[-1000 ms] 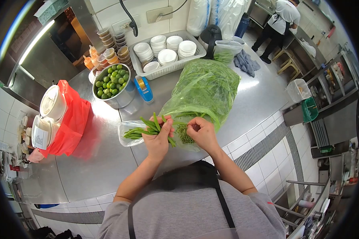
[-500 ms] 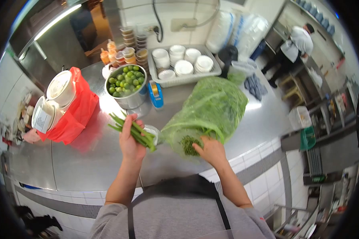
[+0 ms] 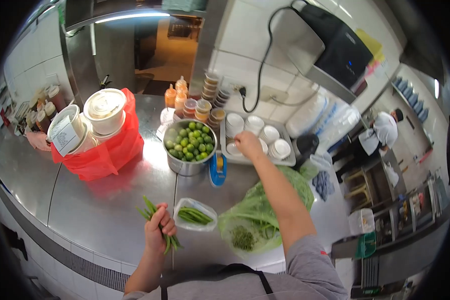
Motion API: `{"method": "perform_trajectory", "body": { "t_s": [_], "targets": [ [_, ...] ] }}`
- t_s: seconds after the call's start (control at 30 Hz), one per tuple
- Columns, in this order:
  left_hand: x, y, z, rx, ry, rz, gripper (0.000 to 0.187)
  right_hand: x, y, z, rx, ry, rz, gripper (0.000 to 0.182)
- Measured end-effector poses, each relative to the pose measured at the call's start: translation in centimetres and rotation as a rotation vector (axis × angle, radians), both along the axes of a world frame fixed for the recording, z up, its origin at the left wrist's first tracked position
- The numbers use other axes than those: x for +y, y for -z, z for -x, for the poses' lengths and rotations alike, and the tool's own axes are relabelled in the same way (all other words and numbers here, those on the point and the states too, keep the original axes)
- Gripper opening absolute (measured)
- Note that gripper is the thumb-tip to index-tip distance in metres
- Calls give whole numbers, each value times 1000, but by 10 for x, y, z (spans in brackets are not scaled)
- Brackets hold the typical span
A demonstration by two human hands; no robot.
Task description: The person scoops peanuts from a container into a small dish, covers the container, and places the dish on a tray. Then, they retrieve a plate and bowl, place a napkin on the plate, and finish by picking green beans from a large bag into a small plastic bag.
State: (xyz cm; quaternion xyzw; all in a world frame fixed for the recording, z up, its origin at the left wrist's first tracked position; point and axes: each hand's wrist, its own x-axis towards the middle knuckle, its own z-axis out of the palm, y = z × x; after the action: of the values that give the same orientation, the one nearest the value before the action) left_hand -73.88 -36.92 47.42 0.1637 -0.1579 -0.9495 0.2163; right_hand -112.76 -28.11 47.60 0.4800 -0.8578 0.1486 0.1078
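Observation:
My left hand (image 3: 160, 229) is closed around a bunch of green beans (image 3: 147, 209), held upright near the counter's front. Beside it sits a small clear plastic container (image 3: 211, 223) with more green beans (image 3: 194, 215) in it. My right hand (image 3: 246, 144) reaches over a white tray (image 3: 285, 161) of stacked small white dishes (image 3: 280, 148). Its fingers are drawn together at a dish in the near left part; what they pinch is hidden. Under my right forearm lies a green plastic bag (image 3: 255, 202) of leafy greens, with a dark green clump (image 3: 242, 238) at its mouth.
A steel pot of green limes (image 3: 189, 142) stands behind a blue tape dispenser (image 3: 217, 171). At left, a red bag (image 3: 112, 159) holds lidded tubs (image 3: 105, 111). Sauce bottles (image 3: 170, 95) and stacked cups (image 3: 210, 87) line the back. A person (image 3: 382, 131) works at far right.
My right hand has left the green bag and moved up to the tray of dishes. My left hand, still holding the beans, has lowered, uncovering the plastic container. The view has tilted up.

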Motion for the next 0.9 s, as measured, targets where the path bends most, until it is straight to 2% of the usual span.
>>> {"method": "perform_trajectory", "body": {
  "t_s": [0.07, 0.2, 0.3, 0.37, 0.4, 0.47, 0.6, 0.67, 0.8, 0.9],
  "targets": [
    [-7, 6, -5, -39, -32, 24, 11, -18, 15, 4, 52, 35, -189, 13],
    [-24, 20, -9, -98, -129, -2, 12, -30, 28, 19, 34, -4, -264, 11],
    [-30, 26, -1, -140, -148, -15, 12, -19, 35, 25, 61, -5, -238, 12],
    [-34, 29, 5, -158, -149, 0, 12, -15, 24, 19, 27, 75, 14, 13],
    [-33, 28, 8, -167, -145, -10, 12, -11, 22, 19, 19, 78, 2, 13],
    [-32, 26, 14, -160, -113, 24, 13, -5, 22, 18, 72, -162, -41, 12],
    [-31, 25, 20, -119, -69, 12, 14, -15, 30, 26, 30, -141, -149, 11],
    [-30, 26, 19, -124, -45, 6, 15, -21, 31, 28, 19, -83, -290, 13],
    [-33, 33, 19, -154, -63, -6, 15, -20, 30, 29, -35, -129, -232, 13],
    [-35, 32, 22, -177, -54, -2, 15, -21, 22, 17, 124, -177, -253, 12]
  ]
}}
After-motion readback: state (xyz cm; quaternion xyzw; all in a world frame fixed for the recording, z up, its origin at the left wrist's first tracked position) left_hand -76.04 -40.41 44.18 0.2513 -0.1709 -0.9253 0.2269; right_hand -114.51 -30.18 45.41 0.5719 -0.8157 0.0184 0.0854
